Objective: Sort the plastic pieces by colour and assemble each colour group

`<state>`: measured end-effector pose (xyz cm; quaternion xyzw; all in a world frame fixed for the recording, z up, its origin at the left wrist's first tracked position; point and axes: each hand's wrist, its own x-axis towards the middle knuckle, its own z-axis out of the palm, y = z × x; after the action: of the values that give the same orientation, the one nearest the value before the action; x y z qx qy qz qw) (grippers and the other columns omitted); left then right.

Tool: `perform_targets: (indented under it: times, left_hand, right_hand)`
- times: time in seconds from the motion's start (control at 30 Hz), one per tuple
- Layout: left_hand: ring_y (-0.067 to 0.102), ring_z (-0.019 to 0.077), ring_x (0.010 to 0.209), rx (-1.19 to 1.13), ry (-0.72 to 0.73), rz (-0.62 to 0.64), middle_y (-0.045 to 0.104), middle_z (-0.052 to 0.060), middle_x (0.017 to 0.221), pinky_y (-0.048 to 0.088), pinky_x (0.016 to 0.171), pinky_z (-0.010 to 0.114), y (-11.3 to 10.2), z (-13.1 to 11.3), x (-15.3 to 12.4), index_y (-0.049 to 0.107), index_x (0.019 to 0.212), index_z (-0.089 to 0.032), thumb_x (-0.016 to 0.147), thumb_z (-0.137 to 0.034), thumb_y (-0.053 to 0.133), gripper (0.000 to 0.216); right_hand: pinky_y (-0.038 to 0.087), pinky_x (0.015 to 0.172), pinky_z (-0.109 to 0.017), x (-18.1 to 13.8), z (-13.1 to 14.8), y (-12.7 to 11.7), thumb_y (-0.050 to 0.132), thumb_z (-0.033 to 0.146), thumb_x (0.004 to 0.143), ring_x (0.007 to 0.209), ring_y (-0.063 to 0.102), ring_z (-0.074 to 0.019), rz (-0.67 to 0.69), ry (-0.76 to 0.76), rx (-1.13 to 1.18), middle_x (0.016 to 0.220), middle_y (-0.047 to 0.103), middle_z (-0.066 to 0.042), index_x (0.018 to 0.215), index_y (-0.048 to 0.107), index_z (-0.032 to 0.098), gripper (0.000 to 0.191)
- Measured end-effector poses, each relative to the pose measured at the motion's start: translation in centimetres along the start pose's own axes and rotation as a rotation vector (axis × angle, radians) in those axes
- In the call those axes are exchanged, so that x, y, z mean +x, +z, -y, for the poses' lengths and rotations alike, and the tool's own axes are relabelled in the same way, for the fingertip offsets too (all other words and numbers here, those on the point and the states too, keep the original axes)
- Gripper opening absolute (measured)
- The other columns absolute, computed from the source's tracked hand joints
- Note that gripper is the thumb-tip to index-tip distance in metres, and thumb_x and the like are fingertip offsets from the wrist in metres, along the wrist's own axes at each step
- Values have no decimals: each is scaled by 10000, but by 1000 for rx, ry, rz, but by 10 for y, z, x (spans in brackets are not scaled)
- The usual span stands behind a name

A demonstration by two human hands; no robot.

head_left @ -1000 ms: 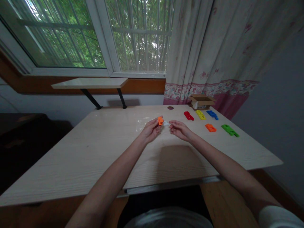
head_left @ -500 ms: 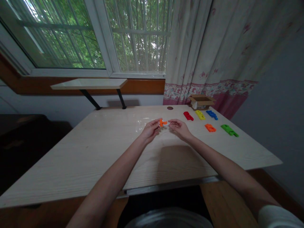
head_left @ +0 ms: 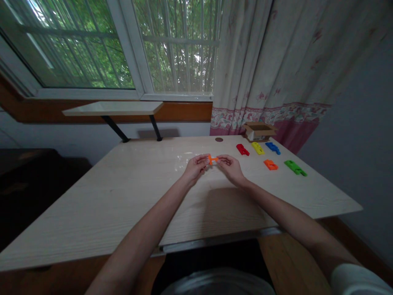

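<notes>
The small orange plastic piece (head_left: pixel 211 159) is held above the table, between the two hands, and it does not touch the tabletop. The left hand (head_left: pixel 195 167) and the right hand (head_left: pixel 229 166) come to it from both sides and stand very near each other. Each hand is closed in a pinch on one end of the piece, so it is gripped from two sides at once. The fingers (head_left: pixel 205 159) cover part of it, so its exact shape is hard to tell from this view, but it seems to be a short bar with a small cross part.

Five other plastic pieces lie flat on the pale wood-grain table (head_left: pixel 101 205), to the right of the hands and apart from them. The red piece (head_left: pixel 242 150), the yellow piece (head_left: pixel 258 148) and the blue piece (head_left: pixel 272 148) make a row near the far edge. The second orange piece (head_left: pixel 270 164) and the green piece (head_left: pixel 295 167) lie closer to the person. So one piece is in the hands, and five lie separately, untouched.

Behind them, at the far edge, stands a small open cardboard box (head_left: pixel 259 132). No piece shows in it, but its inside is only partly visible.
</notes>
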<state>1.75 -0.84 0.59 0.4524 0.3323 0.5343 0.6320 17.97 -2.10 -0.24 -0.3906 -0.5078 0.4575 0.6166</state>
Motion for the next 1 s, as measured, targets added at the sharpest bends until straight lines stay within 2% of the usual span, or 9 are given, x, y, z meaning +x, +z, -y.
perform_targets:
  times: [0.17, 0.27, 0.37, 0.47, 0.67, 1.0]
  left_hand:
    - [463, 27, 461, -45, -75, 46, 685, 69, 801, 289, 391, 154, 2, -4, -3, 706, 934, -132, 577, -241, 785, 381]
    - [483, 32, 467, -67, -99, 65, 696, 93, 862, 304, 385, 150, 4, -6, -5, 705, 945, -136, 615, -208, 755, 341]
    - [499, 34, 467, -84, -101, 45, 695, 88, 840, 306, 380, 141, 3, -7, -6, 708, 926, -135, 621, -182, 745, 310]
    - [496, 29, 456, -101, -99, 26, 692, 79, 815, 313, 381, 136, 2, -7, -5, 710, 901, -133, 621, -166, 739, 283]
    - [499, 27, 463, -105, -125, 7, 685, 76, 802, 321, 386, 134, 2, -8, -6, 708, 897, -129, 633, -161, 732, 267]
    - [499, 23, 466, -111, -116, 10, 677, 63, 771, 314, 385, 130, 1, -6, -5, 710, 878, -127, 617, -177, 745, 268]
  right_hand:
    - [360, 474, -206, 6, -1, -3, 688, 195, 660, 475, 450, -67, 8, 302, 376, 612, 611, 25, 735, 637, 172, 94]
    - [403, 494, -215, 8, 2, -7, 634, 155, 687, 458, 465, -73, 34, 494, 592, 564, 589, 39, 703, 589, 185, 57]
    - [430, 522, -225, 8, 7, -10, 587, 159, 713, 449, 459, -78, 89, 604, 699, 523, 556, 42, 696, 565, 186, 39]
    - [423, 524, -229, 6, 12, -10, 548, 163, 717, 448, 438, -78, 105, 631, 752, 523, 538, 34, 692, 556, 181, 32]
    - [407, 549, -250, 3, 17, -9, 530, 157, 701, 476, 420, -90, 147, 586, 760, 562, 540, 24, 743, 563, 186, 61]
    - [414, 548, -257, 2, 18, -9, 519, 159, 714, 482, 436, -97, 149, 593, 781, 568, 554, 23, 749, 569, 189, 68]
